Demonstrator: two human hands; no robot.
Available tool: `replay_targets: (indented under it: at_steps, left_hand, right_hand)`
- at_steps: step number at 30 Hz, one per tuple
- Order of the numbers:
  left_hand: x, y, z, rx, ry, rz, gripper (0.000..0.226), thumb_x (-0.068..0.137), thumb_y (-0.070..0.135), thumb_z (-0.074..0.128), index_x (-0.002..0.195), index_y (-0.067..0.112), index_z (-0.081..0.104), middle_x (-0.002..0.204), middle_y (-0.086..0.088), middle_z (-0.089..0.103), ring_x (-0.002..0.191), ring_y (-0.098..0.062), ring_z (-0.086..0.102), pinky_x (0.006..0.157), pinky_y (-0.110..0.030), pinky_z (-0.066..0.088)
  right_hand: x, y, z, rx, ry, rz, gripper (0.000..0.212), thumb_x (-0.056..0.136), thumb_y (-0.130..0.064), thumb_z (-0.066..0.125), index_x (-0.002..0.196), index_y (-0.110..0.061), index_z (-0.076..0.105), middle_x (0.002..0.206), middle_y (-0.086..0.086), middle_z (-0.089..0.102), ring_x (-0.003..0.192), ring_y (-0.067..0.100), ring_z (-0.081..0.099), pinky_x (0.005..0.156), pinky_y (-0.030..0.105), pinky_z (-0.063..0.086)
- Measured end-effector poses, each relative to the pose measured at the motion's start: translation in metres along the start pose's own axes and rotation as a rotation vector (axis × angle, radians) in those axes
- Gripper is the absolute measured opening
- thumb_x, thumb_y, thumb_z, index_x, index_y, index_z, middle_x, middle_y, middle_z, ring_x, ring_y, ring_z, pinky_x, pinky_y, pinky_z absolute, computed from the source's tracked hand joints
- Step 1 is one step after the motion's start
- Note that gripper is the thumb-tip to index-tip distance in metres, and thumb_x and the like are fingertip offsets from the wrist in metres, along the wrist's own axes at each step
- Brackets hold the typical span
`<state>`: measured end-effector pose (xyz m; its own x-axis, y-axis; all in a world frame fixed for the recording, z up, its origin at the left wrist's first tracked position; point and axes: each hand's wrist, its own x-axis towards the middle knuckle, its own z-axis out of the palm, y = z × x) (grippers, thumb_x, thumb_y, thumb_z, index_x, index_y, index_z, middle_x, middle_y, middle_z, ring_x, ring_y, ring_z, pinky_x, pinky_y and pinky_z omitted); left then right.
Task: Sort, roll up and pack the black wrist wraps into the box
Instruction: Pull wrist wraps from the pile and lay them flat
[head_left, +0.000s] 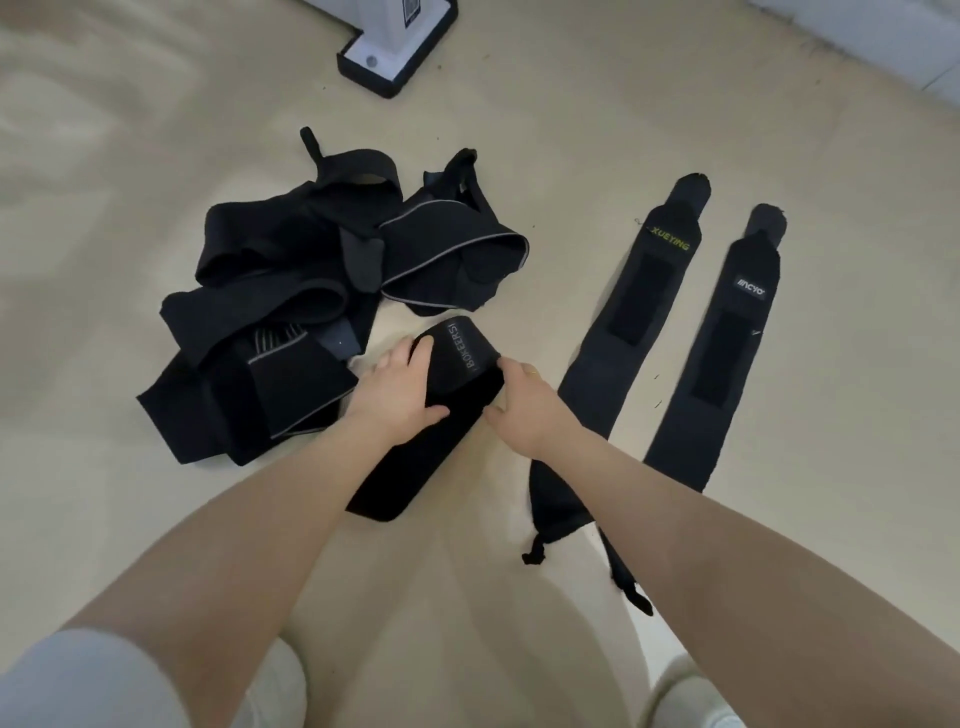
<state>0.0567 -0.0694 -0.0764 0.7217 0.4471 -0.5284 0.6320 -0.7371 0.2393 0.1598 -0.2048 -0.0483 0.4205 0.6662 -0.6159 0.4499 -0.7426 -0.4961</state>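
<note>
Nearest: bare forearms reach forward over a pale beige floor (519, 130). Left hand (397, 387) grips the left edge of a black wrist wrap (441, 410), fingers curled over its far side, thumb on top. Right hand (524, 400) pinches the wrap's right edge. Grey lettering on this wrap reads "BOKEERSI". It lies diagonally, near end rounded.

Right of the hands, two wraps laid out flat, side by side, not touching: one marked "XUEYING" (641, 306) in yellow, the other with a small tag (750, 287), seemingly "MCYO" (722, 353).

Left and beyond: tangled pile of black wraps (291, 291), some grey-edged.

Farthest: black-rimmed white box (397, 49), partly cut off; small printed code, unreadable.
</note>
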Motion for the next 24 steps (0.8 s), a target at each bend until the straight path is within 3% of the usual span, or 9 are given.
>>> replay_targets:
  at_steps: [4, 7, 11, 14, 17, 19, 20, 22, 24]
  left_hand:
    - [0.01, 0.013, 0.006, 0.045, 0.019, -0.061, 0.089, 0.085, 0.028, 0.064, 0.15, 0.017, 0.003, 0.142, -0.012, 0.034, 0.126, -0.029, 0.041, 0.097, -0.039, 0.039]
    - [0.012, 0.016, -0.001, -0.029, 0.13, -0.009, 0.074, 0.087, 0.013, 0.058, 0.147, 0.018, 0.015, 0.131, -0.013, 0.043, 0.115, -0.028, 0.047, 0.093, -0.034, 0.039]
    - [0.014, 0.013, -0.032, -0.535, 0.185, 0.241, 0.063, 0.084, -0.009, 0.051, 0.14, 0.018, 0.039, 0.133, -0.003, 0.046, 0.12, -0.019, 0.047, 0.097, -0.02, 0.037]
    - [0.001, 0.017, -0.062, -0.71, 0.141, 0.5, 0.06, 0.086, -0.013, 0.053, 0.131, 0.025, 0.047, 0.127, 0.006, 0.053, 0.12, -0.007, 0.051, 0.101, -0.016, 0.039]
    - [-0.01, 0.035, -0.089, -1.04, -0.096, 0.612, 0.053, 0.093, -0.009, 0.047, 0.127, 0.03, 0.041, 0.118, -0.001, 0.058, 0.107, -0.001, 0.058, 0.092, -0.015, 0.045]
    - [-0.01, 0.051, -0.102, -1.317, -0.208, 0.515, 0.047, 0.098, -0.001, 0.037, 0.127, 0.036, 0.041, 0.114, -0.003, 0.059, 0.103, -0.011, 0.059, 0.09, -0.02, 0.05]
    - [-0.007, 0.057, -0.106, -1.365, -0.153, 0.443, 0.044, 0.1, 0.005, 0.037, 0.129, 0.037, 0.041, 0.115, -0.001, 0.058, 0.104, -0.016, 0.057, 0.089, -0.022, 0.049]
    - [0.0, 0.066, -0.108, -1.319, 0.031, 0.267, 0.043, 0.1, 0.016, 0.043, 0.139, 0.033, 0.036, 0.118, 0.0, 0.056, 0.109, -0.02, 0.054, 0.089, -0.026, 0.049]
    - [0.001, 0.068, -0.103, -1.342, 0.001, 0.076, 0.028, 0.099, 0.023, 0.047, 0.127, 0.016, 0.051, 0.102, 0.001, 0.064, 0.096, -0.02, 0.058, 0.081, -0.028, 0.051]
  right_hand:
    - [-0.014, 0.003, -0.016, 0.032, 0.023, -0.043, 0.053, 0.098, -0.016, 0.044, 0.147, -0.012, 0.025, 0.152, 0.006, 0.026, 0.133, 0.022, 0.036, 0.106, 0.027, 0.029]
    - [-0.021, 0.01, -0.025, 0.052, 0.092, 0.031, 0.046, 0.098, -0.016, 0.044, 0.143, -0.014, 0.033, 0.15, 0.005, 0.031, 0.128, 0.022, 0.042, 0.1, 0.022, 0.032]
    - [-0.028, 0.011, -0.028, 0.488, 0.178, 0.129, 0.054, 0.096, -0.023, 0.05, 0.146, -0.023, 0.028, 0.151, -0.003, 0.033, 0.133, 0.018, 0.039, 0.1, 0.026, 0.034]
    - [-0.04, 0.002, -0.034, 0.824, 0.11, 0.032, 0.063, 0.093, -0.037, 0.054, 0.147, -0.034, 0.022, 0.152, -0.01, 0.029, 0.136, 0.012, 0.033, 0.107, 0.028, 0.028]
    - [-0.052, -0.004, -0.043, 0.925, 0.009, -0.106, 0.049, 0.093, -0.025, 0.057, 0.139, -0.031, 0.04, 0.135, -0.009, 0.054, 0.125, 0.006, 0.048, 0.108, 0.028, 0.033]
    - [-0.059, -0.008, -0.05, 0.905, 0.052, -0.101, 0.032, 0.093, -0.012, 0.058, 0.121, -0.026, 0.055, 0.1, -0.015, 0.07, 0.1, -0.001, 0.062, 0.096, 0.023, 0.04]
    - [-0.063, -0.009, -0.053, 0.891, 0.066, -0.093, 0.026, 0.092, -0.008, 0.057, 0.112, -0.024, 0.058, 0.086, -0.016, 0.07, 0.088, -0.002, 0.064, 0.092, 0.023, 0.043]
    - [-0.071, -0.008, -0.055, 0.911, 0.03, -0.098, 0.028, 0.092, -0.003, 0.055, 0.111, -0.023, 0.057, 0.086, -0.008, 0.071, 0.086, 0.006, 0.066, 0.091, 0.032, 0.049]
    - [-0.079, -0.007, -0.053, 1.014, -0.054, -0.115, 0.046, 0.093, 0.0, 0.051, 0.128, -0.029, 0.049, 0.101, 0.001, 0.07, 0.099, 0.018, 0.066, 0.093, 0.041, 0.051]
